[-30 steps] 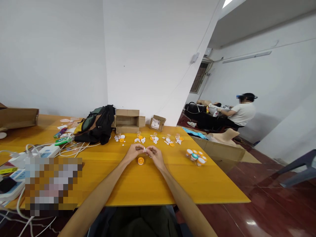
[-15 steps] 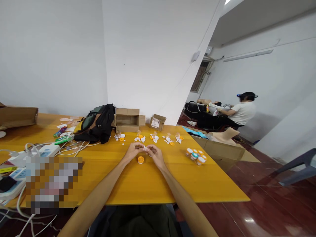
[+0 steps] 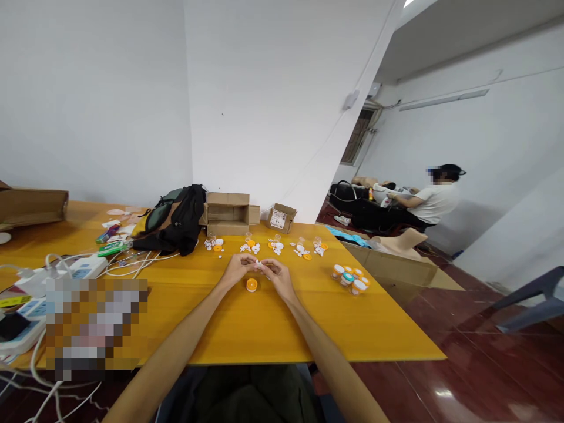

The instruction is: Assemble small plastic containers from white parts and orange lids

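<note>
My left hand [image 3: 240, 267] and my right hand [image 3: 277, 273] meet over the middle of the yellow table [image 3: 264, 335]. Between their fingertips they pinch a small white plastic part [image 3: 258, 265]; its exact kind is too small to make out. An orange round cap-like piece [image 3: 251, 285] rests on the table just below my hands. Beyond them lie groups of loose white and orange parts with clear cups, among them an orange ring [image 3: 307, 257] and a white disc [image 3: 279, 247]. To the right stands a cluster of small jars with orange, white and teal lids [image 3: 348, 277].
Cardboard boxes [image 3: 228, 229] and a black bag [image 3: 176, 223] stand at the back. Power strips [image 3: 83, 271] with white cables lie at the left. A large carton [image 3: 388, 264] adjoins the right edge. Farther off, a person in a white shirt [image 3: 438, 202] sits working.
My hands stay in nearly the same place, both still pinching the small white part. The orange piece and the jars have not moved.
</note>
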A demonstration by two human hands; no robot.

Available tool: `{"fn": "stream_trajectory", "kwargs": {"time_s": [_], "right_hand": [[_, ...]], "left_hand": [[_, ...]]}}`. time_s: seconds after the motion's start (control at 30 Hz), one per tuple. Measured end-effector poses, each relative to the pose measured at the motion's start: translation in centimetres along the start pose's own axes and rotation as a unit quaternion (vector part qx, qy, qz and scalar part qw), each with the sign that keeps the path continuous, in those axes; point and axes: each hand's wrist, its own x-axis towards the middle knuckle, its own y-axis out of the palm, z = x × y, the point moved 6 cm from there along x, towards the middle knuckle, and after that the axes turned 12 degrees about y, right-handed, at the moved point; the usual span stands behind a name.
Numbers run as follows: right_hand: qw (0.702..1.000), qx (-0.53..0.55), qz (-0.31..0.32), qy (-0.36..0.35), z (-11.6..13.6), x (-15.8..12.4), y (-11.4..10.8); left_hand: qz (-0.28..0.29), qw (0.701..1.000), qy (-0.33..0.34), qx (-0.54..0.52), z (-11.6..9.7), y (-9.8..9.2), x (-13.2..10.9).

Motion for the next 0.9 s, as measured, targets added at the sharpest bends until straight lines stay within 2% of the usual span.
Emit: {"fn": "stream_trajectory", "kwargs": {"time_s": [0.53,0.9], "right_hand": [[1.000,0.008,0.008,0.017,-0.20,0.21,0.11],[1.000,0.005,0.004,0.027,-0.48,0.23,-0.12]], "left_hand": [[0.024,0.996,0.052,0.071,-0.64,0.39,0.11],[0.026,0.997,0.046,0.051,-0.55,0.42,0.04]]}}
